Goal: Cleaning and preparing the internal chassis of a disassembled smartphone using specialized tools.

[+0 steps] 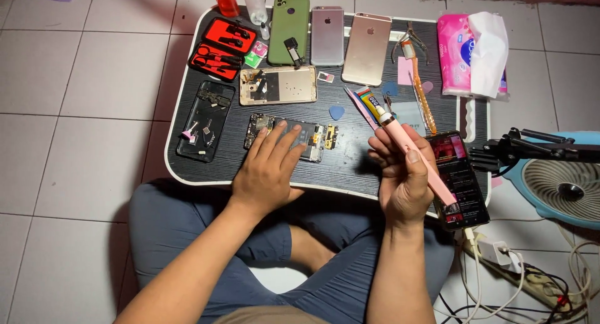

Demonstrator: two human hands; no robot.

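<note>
Over on the left of the black lap table (187, 167) lies a clear phone case (206, 121) with small loose parts in it, and above it an open red tool kit (223, 47) with little metal tools. Next comes a gold phone back housing (279, 85), and along the far edge three phones lie back-up: a green one (289, 29), a silver one (327, 35) and a rose-gold one (367, 47).

The person's left hand (267, 172) lies flat, fingers spread and open, pressing down on an opened phone board (292, 138) near the table's front edge; it grips nothing, only rests there. A blue pick (337, 112) sits just beyond the board.

The right hand (403, 174) is raised just above the table and closed round a pink pen-shaped tool (412, 155), which slants from upper left to lower right (its tip is too small to make out). Behind it lies a small glue tube (371, 102) and an orange-handled tool (422, 96).

Just right of that hand a phone with a lit screen (459, 177) rests at the table's edge. Farther right are a pink tissue pack (473, 54), a black clamp arm (531, 149) and a blue fan (562, 183) on the tiled floor.
</note>
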